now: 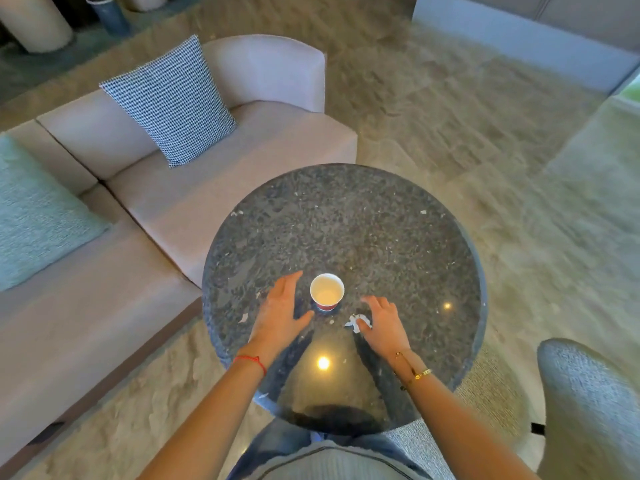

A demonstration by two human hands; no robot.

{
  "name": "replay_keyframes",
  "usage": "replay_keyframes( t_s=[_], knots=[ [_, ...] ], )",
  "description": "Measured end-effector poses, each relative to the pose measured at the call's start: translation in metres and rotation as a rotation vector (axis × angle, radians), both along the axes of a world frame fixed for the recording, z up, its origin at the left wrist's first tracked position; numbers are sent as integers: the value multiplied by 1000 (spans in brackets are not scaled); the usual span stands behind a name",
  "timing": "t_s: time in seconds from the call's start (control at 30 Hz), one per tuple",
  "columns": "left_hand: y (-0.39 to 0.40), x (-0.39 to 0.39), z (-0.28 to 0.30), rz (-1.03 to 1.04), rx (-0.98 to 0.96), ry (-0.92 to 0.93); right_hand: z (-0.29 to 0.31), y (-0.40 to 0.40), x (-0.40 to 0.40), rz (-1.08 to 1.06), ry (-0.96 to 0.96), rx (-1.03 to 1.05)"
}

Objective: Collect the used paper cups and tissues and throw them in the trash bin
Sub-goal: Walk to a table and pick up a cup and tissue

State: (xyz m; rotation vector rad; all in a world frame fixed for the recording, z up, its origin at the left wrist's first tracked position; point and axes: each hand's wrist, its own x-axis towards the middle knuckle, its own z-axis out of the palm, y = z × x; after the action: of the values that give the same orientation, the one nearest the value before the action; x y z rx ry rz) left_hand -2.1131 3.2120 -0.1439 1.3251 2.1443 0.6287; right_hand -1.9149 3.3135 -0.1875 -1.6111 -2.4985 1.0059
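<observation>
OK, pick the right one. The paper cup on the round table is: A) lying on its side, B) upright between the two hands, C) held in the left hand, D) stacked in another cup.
B: the paper cup stands upright, mouth up, on the round table, with the left hand open beside it and the right hand on the crumpled tissue.

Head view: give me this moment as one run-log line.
left hand open beside cup, not touching | right hand over tissue, grip unclear | cup upright on table
</observation>
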Motion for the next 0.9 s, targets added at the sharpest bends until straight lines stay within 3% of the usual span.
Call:
replay_keyframes(
  t_s=[0.5, 0.9],
  knots=[
    [58, -6, -34, -248, -153, 37, -36, 1, -8, -45, -48, -101],
    [62, 2, -38, -203, -215, 52, -49, 5, -10, -18, -76, -128]
  ],
)
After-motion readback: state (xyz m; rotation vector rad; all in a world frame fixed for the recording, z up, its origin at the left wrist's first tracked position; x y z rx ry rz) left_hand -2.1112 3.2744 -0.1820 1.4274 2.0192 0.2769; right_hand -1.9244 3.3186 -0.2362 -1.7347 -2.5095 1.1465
